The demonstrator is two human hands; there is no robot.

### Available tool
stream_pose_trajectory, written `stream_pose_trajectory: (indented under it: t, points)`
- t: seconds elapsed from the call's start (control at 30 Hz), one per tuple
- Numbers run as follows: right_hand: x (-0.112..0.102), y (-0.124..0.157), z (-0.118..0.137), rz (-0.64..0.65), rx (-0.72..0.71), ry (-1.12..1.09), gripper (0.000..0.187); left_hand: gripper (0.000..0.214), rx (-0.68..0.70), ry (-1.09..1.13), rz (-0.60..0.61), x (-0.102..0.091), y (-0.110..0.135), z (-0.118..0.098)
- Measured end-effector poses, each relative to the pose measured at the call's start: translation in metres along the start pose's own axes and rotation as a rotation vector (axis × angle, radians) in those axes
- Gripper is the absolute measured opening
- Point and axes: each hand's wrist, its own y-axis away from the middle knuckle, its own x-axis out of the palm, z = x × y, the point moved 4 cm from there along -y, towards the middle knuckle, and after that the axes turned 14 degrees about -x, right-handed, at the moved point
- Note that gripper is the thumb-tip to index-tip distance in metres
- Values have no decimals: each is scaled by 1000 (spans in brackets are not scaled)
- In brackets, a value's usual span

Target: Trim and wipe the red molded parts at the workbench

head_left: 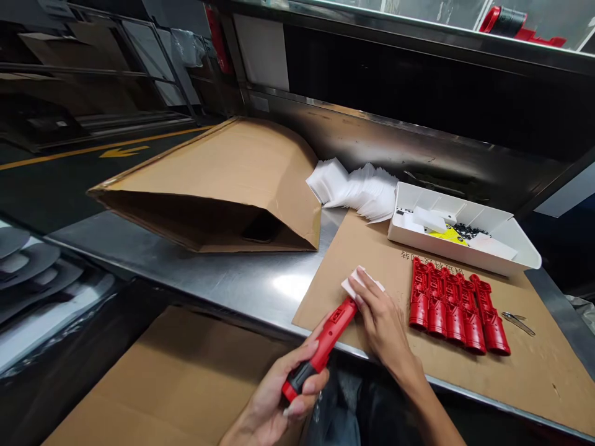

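Note:
A long red plastic part with a black section (331, 331) lies in my left hand (279, 387), whose fingers wrap round its lower, black-banded end. My right hand (381, 313) presses a folded white sheet (352, 286) over the part's far end; that end is hidden beneath it. Whether the sheet is foam or cloth, I cannot tell. To the right of my right hand, several similar red parts (447, 310) lie side by side on a cardboard sheet (534, 378). Beside them is a small metal tool (519, 322) like a nail clipper.
A white tray (465, 257) with small black pieces, white blocks and a yellow item stands behind the red parts. Stacked white sheets (357, 187) lean by a large cardboard box (218, 167), its mouth facing me. Grey curved pieces (32, 272) are at left; a shelf (418, 31) runs overhead.

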Motion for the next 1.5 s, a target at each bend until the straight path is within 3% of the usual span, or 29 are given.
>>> stream_pose_trajectory:
  t: [0.13,0.27,0.4,0.53,0.67,0.83,0.93,1.03,1.17,1.3,1.5]
  points:
    - [5,2,6,-19,-27,2,45,97,-23,-7,-25,1,0,2]
    - [3,-1,1,18,-6,75,39,92,37,-110,-99,1,1,1]
    - [-3,2,-3,76,-86,85,41,98,79,-398,-196,-3,1,-3]
    - [-6,4,-4,137,-69,124,36,99,145,-630,-241,-3,1,-10]
    - [-5,7,3,110,-41,190,42,80,211,-751,-378,1,5,-8]
    - [-1,10,17,51,94,248,41,76,309,-942,-601,12,-4,9]
    - [1,20,33,-43,90,256,45,72,392,-957,-704,21,-8,18]
    - [1,27,44,-86,109,260,46,71,368,-955,-716,33,-7,24]
    - [1,21,42,-5,224,271,44,74,274,-1027,-707,44,-5,28]
    - [1,16,42,-12,187,273,49,72,274,-996,-663,44,-8,34]
    - [2,4,46,77,301,165,42,73,268,-1035,-765,43,-4,35]
